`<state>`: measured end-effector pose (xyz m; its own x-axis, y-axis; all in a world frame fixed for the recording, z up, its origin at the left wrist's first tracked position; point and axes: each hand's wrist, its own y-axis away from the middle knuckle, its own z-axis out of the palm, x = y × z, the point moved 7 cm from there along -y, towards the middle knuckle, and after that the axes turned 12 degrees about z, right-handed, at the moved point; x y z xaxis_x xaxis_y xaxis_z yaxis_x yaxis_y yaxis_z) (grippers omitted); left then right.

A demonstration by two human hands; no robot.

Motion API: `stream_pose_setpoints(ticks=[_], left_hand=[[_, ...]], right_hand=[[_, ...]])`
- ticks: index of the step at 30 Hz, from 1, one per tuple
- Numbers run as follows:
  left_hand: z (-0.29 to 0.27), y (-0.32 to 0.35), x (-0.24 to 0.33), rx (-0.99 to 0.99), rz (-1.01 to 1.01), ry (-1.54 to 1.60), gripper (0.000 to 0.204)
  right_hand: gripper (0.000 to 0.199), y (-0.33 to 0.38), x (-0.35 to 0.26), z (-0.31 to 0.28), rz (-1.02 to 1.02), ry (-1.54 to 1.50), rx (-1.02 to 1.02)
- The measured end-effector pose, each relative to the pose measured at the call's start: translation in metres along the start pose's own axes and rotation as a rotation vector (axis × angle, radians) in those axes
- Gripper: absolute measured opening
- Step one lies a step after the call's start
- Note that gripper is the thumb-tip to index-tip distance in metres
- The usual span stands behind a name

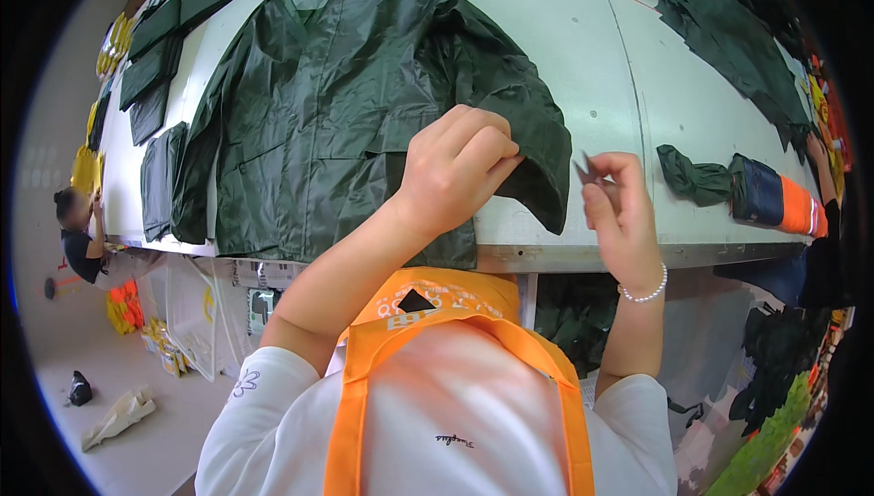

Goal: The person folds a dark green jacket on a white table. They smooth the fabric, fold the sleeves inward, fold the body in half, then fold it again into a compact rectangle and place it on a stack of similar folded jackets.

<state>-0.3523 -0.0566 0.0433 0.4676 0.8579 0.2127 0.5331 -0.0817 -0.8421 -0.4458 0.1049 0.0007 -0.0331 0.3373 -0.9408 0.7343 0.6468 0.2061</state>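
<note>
A dark green rain jacket lies spread flat on the white table. My left hand pinches the jacket's right sleeve near its cuff, at the table's front edge. My right hand is raised just to the right of the sleeve and holds a small dark metal tool, seemingly small snips, between thumb and fingers. A bead bracelet circles my right wrist. I wear an orange apron over a white shirt.
Folded dark green garments line the table's left side. Another green garment lies at the far right, and a rolled bundle with an orange band sits near the right edge. A person crouches at the far left. Bags and cloths lie on the floor.
</note>
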Motion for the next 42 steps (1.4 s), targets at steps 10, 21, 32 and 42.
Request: stream_pose_setpoints(ticks=[10,21,32,42], left_hand=[[0.009,-0.003,0.009,-0.053,0.126,-0.020,0.030],[0.031,0.031,0.015,-0.398,-0.094,0.125,0.036],[-0.231,0.411,-0.032,0.397,-1.790,-0.288,0.026],[-0.220,0.471,-0.066,1.115,-2.140,0.290,0.049]], right_hand=[[0.016,-0.010,-0.034,0.018,-0.257,0.140,-0.024],[0.013,-0.079,0.001,-0.018,-0.150,0.310,0.095],[0.025,-0.217,0.292,-0.267,0.420,1.120,0.688],[0.024,-0.138,-0.009,0.175,-0.292,0.436,0.002]])
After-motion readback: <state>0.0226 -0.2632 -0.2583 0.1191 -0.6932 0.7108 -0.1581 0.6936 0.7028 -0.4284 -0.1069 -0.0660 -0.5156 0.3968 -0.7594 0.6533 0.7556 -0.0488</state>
